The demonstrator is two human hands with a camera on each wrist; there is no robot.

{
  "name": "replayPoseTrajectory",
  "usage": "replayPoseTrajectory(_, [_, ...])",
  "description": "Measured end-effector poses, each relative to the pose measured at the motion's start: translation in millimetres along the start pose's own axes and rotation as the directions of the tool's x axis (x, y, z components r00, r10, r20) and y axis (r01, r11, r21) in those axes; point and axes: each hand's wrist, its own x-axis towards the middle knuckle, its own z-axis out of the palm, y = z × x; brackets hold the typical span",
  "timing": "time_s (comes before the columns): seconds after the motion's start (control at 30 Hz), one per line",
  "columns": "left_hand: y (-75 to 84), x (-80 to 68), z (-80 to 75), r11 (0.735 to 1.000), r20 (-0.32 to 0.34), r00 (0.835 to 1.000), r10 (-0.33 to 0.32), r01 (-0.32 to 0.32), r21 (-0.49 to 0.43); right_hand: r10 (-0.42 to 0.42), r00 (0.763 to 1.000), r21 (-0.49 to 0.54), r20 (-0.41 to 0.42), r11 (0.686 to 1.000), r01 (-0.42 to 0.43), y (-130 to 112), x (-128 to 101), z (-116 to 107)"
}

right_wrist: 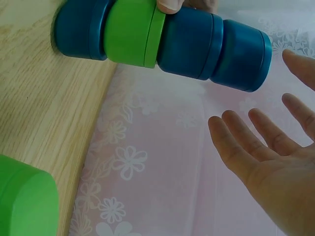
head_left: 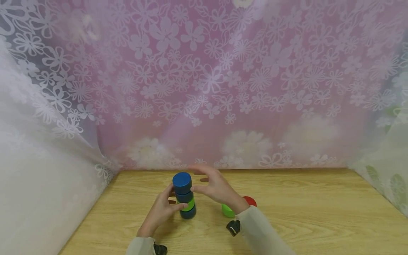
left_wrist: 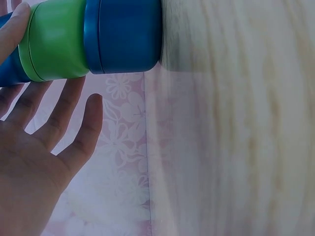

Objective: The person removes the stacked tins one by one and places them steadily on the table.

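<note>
Head view: a stack [head_left: 185,196] of four round blocks, blue, blue, green and blue from the top down, stands upright on the worktop [head_left: 302,219] a little left of centre, near the far edge. The left hand [head_left: 162,209] touches its near-left side at the green block, thumb and fingertips against it, likely steadying it. The right hand [head_left: 215,187] hovers just right of the top, fingers spread and apart from the blocks, as if guarding against a topple. A loose green block [head_left: 227,210] and a red block [head_left: 250,201] lie just right of the stack, partly behind the right wrist.

Left wrist view: the left hand [left_wrist: 34,162] is open, fingers straight; only the thumb [left_wrist: 12,29] meets the green block [left_wrist: 58,42].

Right wrist view: the right hand [right_wrist: 273,162] is open, holding nothing, its fingertips short of the top block [right_wrist: 241,54]. A fingertip [right_wrist: 170,6] of the left hand presses the green block's rim. The loose green block [right_wrist: 24,201] sits nearer the camera.
</note>
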Motion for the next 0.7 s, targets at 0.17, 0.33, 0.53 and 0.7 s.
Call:
replayPoseTrajectory(0.17, [0.2, -0.6, -0.3, 1.0, 0.007, 1.0, -0.008, 0.008, -0.001, 0.015, 1.0, 0.011, 0.004, 1.0, -0.015, 1, 1, 4])
replayPoseTrajectory(0.33, [1.3, -0.5, -0.5, 1.0, 0.014, 1.0, -0.006, 0.006, -0.012, 0.002, 1.0, 0.008, 0.004, 1.0, -0.002, 3, 3, 7])
replayPoseTrajectory(0.53, [1.0, 0.0, -0.4, 1.0, 0.02, 1.0, 0.007, -0.007, 0.0, -0.014, 1.0, -0.005, -0.013, 1.0, 0.014, 2, 4, 12])
replayPoseTrajectory(0.7, [0.2, -0.4, -0.7, 1.0, 0.016, 1.0, 0.009, -0.009, 0.018, -0.005, 1.0, 0.003, -0.015, 1.0, 0.005, 3, 6, 17])
